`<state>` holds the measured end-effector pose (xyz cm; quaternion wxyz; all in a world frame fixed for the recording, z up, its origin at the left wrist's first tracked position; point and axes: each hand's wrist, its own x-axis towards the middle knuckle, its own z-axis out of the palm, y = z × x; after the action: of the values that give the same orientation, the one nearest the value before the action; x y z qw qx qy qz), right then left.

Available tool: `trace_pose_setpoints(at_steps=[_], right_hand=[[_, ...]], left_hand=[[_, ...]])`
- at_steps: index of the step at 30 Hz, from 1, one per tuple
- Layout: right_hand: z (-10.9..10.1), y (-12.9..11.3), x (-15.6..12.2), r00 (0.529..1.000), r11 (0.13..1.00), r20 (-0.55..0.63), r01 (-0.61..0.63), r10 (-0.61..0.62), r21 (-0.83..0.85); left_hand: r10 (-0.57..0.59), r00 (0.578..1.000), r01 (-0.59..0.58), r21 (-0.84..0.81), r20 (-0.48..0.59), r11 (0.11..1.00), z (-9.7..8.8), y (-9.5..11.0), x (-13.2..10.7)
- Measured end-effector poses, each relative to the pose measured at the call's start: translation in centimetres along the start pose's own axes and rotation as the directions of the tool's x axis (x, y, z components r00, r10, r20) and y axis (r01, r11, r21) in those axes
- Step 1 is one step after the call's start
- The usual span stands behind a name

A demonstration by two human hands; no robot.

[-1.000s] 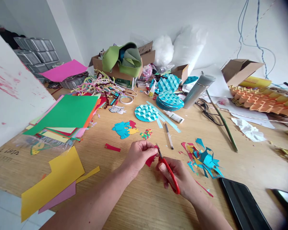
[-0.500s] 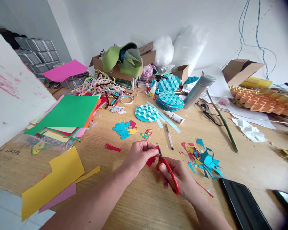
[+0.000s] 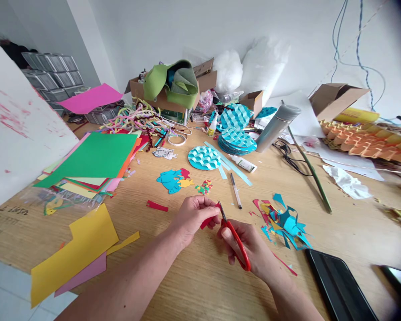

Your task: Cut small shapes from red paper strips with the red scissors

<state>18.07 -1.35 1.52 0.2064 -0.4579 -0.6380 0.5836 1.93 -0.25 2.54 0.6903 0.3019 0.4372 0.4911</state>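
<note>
Pinched in my left hand [image 3: 197,218] is a small piece of red paper [image 3: 207,221], partly covered by the fingers. My right hand [image 3: 243,243] is closed on the handles of red-handled scissors [image 3: 238,245], whose blades point away from me and meet the red paper's edge. Beyond my hands lie blue paper fish [image 3: 169,180], a small yellow paper fish [image 3: 186,183] and a red cutout [image 3: 185,173]. A pile of tiny coloured paper bits [image 3: 205,187] sits just ahead of my left hand. A red paper strip [image 3: 157,206] lies to its left.
Coloured paper scraps [image 3: 287,223] and a black phone [image 3: 337,285] lie to the right. A pen [image 3: 235,191], a glue bottle [image 3: 243,163] and a woven blue disc [image 3: 204,158] are ahead. Green sheets [image 3: 96,154] and yellow paper [image 3: 76,254] lie left; a steel flask [image 3: 277,127] stands behind.
The red paper has turned in my left fingers, its lower end swinging left and up. Both hands stay in nearly the same place, and the scissors have hardly moved.
</note>
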Motion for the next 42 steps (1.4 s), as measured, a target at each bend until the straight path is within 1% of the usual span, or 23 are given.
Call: trace_pose_setpoints(at_steps=[7,11,19,27,35,42], right_hand=[[-0.1,-0.5,0.0,1.0,1.0,0.016,-0.013,0.013,-0.009],[-0.2,-0.9,0.0,0.999,0.999,0.018,-0.028,0.028,-0.033],[-0.2,-0.6,-0.1,0.999,0.999,0.018,-0.029,0.029,-0.028],[-0.4,-1.4,-0.3,0.999,0.999,0.043,-0.006,0.008,-0.043],[-0.6,-1.3,-0.4,0.997,0.997,0.042,-0.059,0.061,-0.051],[-0.8,-1.3,-0.4,0.994,0.995,0.063,-0.082,0.086,-0.062]], left_hand=[[0.015,1.0,-0.013,0.053,-0.025,0.999,0.2,0.3,-0.2],[0.003,1.0,-0.002,0.055,-0.028,0.998,0.1,0.3,-0.2],[-0.001,1.0,0.001,0.028,0.004,1.0,-0.3,0.4,0.0],[0.012,1.0,-0.013,0.078,0.011,0.997,-0.4,0.3,0.1],[0.0,0.999,-0.006,0.119,0.054,0.993,-0.8,0.3,0.4],[-0.01,0.999,0.003,0.152,0.051,0.988,-1.2,0.5,0.4]])
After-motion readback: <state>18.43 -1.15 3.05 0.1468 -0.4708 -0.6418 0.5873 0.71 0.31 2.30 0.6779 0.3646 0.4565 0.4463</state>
